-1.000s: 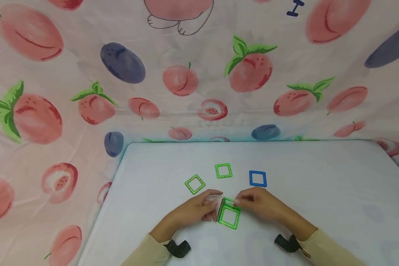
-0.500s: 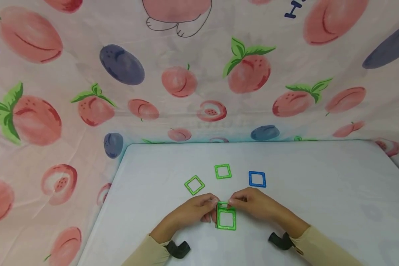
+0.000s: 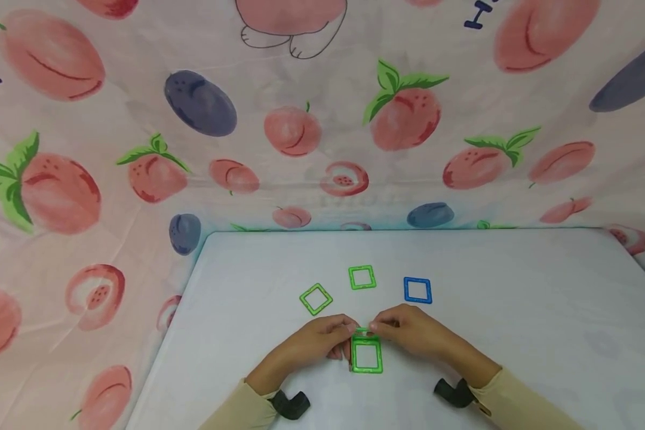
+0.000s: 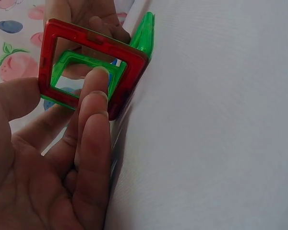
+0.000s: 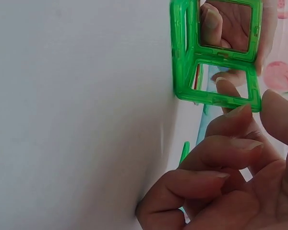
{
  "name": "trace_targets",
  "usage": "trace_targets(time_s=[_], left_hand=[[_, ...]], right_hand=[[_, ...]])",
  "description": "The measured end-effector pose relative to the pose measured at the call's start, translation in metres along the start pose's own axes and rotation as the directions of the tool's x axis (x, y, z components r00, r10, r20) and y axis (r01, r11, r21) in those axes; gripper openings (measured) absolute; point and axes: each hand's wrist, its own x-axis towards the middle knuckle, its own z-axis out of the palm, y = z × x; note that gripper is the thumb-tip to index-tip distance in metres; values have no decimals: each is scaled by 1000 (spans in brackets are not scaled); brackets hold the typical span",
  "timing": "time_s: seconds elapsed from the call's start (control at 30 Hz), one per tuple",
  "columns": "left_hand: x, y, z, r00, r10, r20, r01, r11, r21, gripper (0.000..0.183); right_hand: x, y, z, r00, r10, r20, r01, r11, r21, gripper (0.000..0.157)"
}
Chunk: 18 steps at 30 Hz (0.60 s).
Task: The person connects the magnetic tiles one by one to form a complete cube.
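From the head cam, a person in tan sleeves (image 3: 242,409) works at a white table (image 3: 516,298). The L hand (image 3: 317,339) has thumb and fingers pinched on the far L corner of a little green and red shape. The R hand (image 3: 419,330) pinches its far R corner, so both grips are narrow. The shape is b/w the hands, near the table's close edge: a green square frame (image 3: 366,370) lies flat, w/ a green standing frame (image 3: 362,329) at its far side. Past the hands lie a tilted green square (image 3: 323,306), another green square (image 3: 361,268) and a blue square (image 3: 407,289), all apart. The fruit cloth (image 3: 333,131) behind has navy letters: one (image 3: 478,15) looks like an H on its side, but the rest, by the top and L edges, are cut off, so I can't read the word.

L wrist cam: a red square frame (image 4: 47,52) stands up, the L thumb (image 4: 19,98) on its edge, 2 or 3 fingertips in front of its hole. Green shows thru the hole.

R wrist cam: the R thumb (image 5: 281,117) and pointer tip meet at the corner of the standing green frame; the other fingers curl in below. A green bit (image 5: 184,153) peeks out past them.
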Motion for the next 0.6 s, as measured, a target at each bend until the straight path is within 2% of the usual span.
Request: trace_targets(time_s=[0.1, 0.27, 0.6], left_hand=[[0, 0, -1, 1000, 2, -3, -2, 1000, 14, 29], [1, -2, -2, 1000, 9, 5, -9, 1000, -8, 29], [2, -9, -2, 999, 37, 21, -36, 999, -31, 30]], right_hand=[[-1, 3, -3, 1000, 16, -24, -16, 1000, -10, 29], [-6, 6, -11, 991, 47, -128, -55, 997, -61, 29], [-17, 26, -49, 953, 83, -291, -138, 975, -173, 35]])
